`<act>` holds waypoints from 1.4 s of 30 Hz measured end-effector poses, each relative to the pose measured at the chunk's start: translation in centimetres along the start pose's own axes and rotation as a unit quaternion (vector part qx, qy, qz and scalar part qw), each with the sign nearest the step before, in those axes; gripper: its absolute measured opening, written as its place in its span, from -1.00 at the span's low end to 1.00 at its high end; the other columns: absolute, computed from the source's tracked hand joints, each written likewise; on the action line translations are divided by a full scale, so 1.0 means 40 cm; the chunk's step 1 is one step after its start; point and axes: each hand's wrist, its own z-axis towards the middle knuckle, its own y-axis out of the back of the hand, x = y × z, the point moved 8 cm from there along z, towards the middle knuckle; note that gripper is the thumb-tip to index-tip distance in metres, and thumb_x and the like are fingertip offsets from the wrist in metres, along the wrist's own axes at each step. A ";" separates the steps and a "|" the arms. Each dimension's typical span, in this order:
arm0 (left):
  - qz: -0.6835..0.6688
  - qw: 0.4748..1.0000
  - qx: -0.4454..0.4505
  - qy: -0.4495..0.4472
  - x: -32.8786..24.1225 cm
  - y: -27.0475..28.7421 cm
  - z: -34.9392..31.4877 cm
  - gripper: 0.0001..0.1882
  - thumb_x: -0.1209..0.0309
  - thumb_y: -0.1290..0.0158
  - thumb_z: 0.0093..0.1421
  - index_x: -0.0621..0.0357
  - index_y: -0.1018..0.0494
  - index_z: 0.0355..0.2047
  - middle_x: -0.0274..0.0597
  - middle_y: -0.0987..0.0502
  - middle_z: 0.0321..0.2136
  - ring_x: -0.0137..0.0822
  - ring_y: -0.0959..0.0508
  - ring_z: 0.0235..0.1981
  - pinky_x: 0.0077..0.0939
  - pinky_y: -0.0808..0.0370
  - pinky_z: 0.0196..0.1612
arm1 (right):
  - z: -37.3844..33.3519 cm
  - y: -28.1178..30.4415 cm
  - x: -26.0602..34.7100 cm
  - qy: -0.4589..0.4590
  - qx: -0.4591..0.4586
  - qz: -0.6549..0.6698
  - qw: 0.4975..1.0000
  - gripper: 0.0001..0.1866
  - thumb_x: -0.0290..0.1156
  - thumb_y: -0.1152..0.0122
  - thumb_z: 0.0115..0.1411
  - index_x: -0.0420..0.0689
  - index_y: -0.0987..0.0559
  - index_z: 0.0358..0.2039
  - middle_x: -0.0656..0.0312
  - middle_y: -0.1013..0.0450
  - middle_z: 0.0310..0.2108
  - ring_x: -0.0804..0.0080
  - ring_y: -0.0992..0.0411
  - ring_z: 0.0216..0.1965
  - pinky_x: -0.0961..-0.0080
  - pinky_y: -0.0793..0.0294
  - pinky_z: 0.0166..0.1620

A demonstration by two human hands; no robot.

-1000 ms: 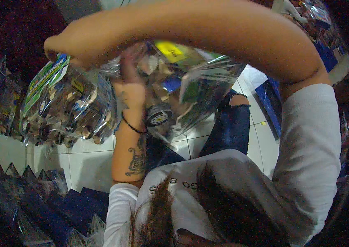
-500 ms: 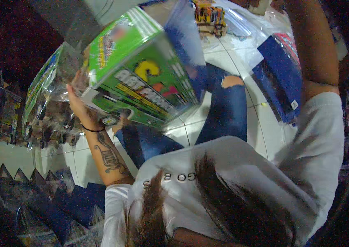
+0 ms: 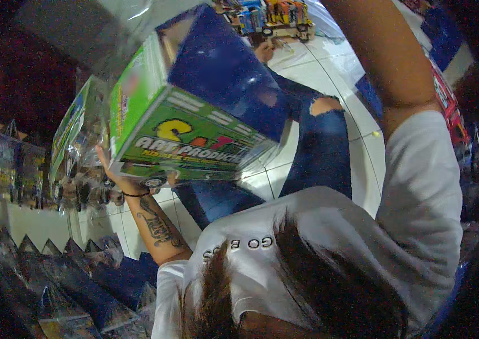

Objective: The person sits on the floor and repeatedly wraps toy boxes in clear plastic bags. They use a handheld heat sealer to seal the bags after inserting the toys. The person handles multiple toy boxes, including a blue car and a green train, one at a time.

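Observation:
My left hand grips the lower left corner of a large green and blue toy box and holds it up, tilted, in front of me. Clear plastic wrap rises from the top of the box. My left forearm has a tattoo and a thin black wristband. My right arm reaches up past the box to the upper edge of the picture, and its hand is out of view. Below are my white shirt and blue torn jeans.
Clear bags of toy vehicles stand at the left on the white tiled floor. More toy trucks lie at the top. Dark blue packs fill the lower left. Red and blue boxes line the right.
A second ago my right arm crossed the view over a clear bag of toys. The green box has since come up larger and closer, and my right arm has swung up to the right.

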 end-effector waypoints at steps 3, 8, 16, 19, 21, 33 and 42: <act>0.086 0.988 -0.074 -0.109 -0.049 -0.049 -0.058 -0.33 -0.08 0.21 0.32 0.27 -0.29 0.15 -0.03 -0.39 0.08 -0.13 -0.45 0.01 -0.22 -0.36 0.11 | -0.094 -0.072 -0.022 -0.089 0.162 -0.244 0.952 -0.34 0.03 -0.23 0.13 -0.24 -0.41 0.05 -0.08 -0.39 0.04 0.16 -0.42 0.01 0.29 -0.39 0.04; 0.168 0.958 -0.202 -0.115 -0.071 -0.167 -0.220 -0.40 -0.03 0.17 0.33 0.31 -0.46 -0.01 -0.08 -0.53 -0.11 -0.27 -0.49 -0.10 -0.44 -0.36 0.05 | -0.128 -0.013 -0.035 -0.233 0.393 -0.440 0.773 -0.59 -0.22 -0.24 0.03 -0.23 -0.56 -0.17 -0.15 -0.51 -0.26 -0.02 -0.52 -0.21 0.13 -0.47 -0.17; 0.300 0.917 -0.181 -0.192 -0.070 -0.292 -0.389 -0.44 0.10 0.30 0.41 0.40 -0.45 -0.05 -0.05 -0.51 -0.09 -0.26 -0.46 -0.12 -0.42 -0.34 0.03 | -0.170 0.108 0.038 -0.161 0.172 -0.575 0.784 -0.65 -0.22 -0.29 -0.04 -0.21 -0.54 -0.33 -0.07 -0.52 -0.37 0.00 -0.53 -0.29 0.18 -0.49 -0.26; 0.158 0.958 -0.016 -0.237 -0.067 -0.365 -0.414 -0.41 0.12 0.40 0.42 0.43 -0.38 0.06 0.04 -0.45 0.04 -0.18 -0.44 0.05 -0.36 -0.29 0.16 | -0.170 0.110 -0.030 -0.238 0.316 -0.519 0.757 -0.62 -0.22 -0.33 -0.04 -0.15 -0.59 -0.23 -0.04 -0.53 -0.42 0.00 -0.52 -0.38 0.18 -0.49 -0.28; 0.118 0.960 0.000 -0.254 -0.071 -0.376 -0.409 -0.40 0.12 0.44 0.42 0.40 -0.35 0.10 0.05 -0.42 0.08 -0.12 -0.40 0.13 -0.28 -0.24 0.22 | -0.097 0.074 0.058 -0.161 0.251 -0.475 0.828 -0.59 -0.31 -0.35 -0.06 -0.11 -0.59 -0.15 -0.05 -0.53 -0.40 0.00 -0.52 -0.35 0.17 -0.49 -0.27; 0.471 0.570 0.252 -0.624 -0.194 -0.714 -0.672 -0.02 -0.16 -0.17 -0.06 0.34 -0.21 0.19 0.06 -0.24 0.21 0.06 -0.23 0.23 -0.16 -0.15 0.28 | -0.094 -0.193 -0.099 -0.058 0.475 -0.331 0.814 -0.75 -0.25 -0.15 0.09 -0.17 -0.61 -0.37 -0.08 -0.51 -0.40 -0.11 -0.48 -0.36 0.12 -0.46 -0.28; 0.714 0.503 0.302 -0.383 -0.120 -0.818 -0.474 0.12 -0.42 0.16 0.03 0.65 -0.31 0.01 0.46 -0.37 0.01 0.20 -0.36 0.11 -0.03 -0.25 0.19 | -0.229 -0.173 0.085 0.113 0.412 -0.283 0.859 -0.74 -0.34 -0.10 0.19 -0.23 -0.58 -0.21 -0.02 -0.51 -0.31 0.01 -0.51 -0.30 0.20 -0.51 -0.24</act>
